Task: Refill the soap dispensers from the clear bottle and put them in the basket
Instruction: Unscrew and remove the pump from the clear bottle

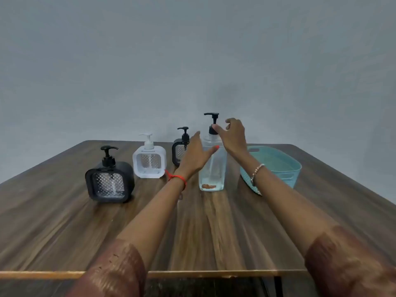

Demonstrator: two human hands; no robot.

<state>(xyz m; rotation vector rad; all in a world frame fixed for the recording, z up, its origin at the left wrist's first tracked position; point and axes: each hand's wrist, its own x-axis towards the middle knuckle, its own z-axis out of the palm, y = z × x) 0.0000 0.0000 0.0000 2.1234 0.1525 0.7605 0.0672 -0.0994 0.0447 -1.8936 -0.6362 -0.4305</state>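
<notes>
Up at the pump collar, my right hand (232,136) has its fingertips (216,128) touching the black neck of the clear bottle (212,168), thumb and forefinger curled toward it while the other fingers arch loosely above; I cannot tell whether they actually pinch the collar or only touch it. My left hand (196,154) is spread open against the bottle's left side, fingers straight and reaching behind it, the thumb with its orange nail lying across the front of the clear wall, not closed into a grasp. A red thread (177,177) circles the left wrist, a beaded bracelet (257,171) the right, and brown patterned sleeves cover both upper forearms near the bottom edge.

That bottle stands upright on the wooden table (64,221), roughly centre, with a little clear liquid pooled at its base and its black pump head pointing left. Just to its right, well back, sits the teal basket (285,166), partly behind my right forearm. Left of the bottle, three square dispensers stand apart from one another: a black dispenser (109,181) nearest and farthest left, a white dispenser (149,160) behind it, and a second black dispenser (179,152) farther back, half hidden by my left hand. A plain grey wall rises beyond the table's far edge.
</notes>
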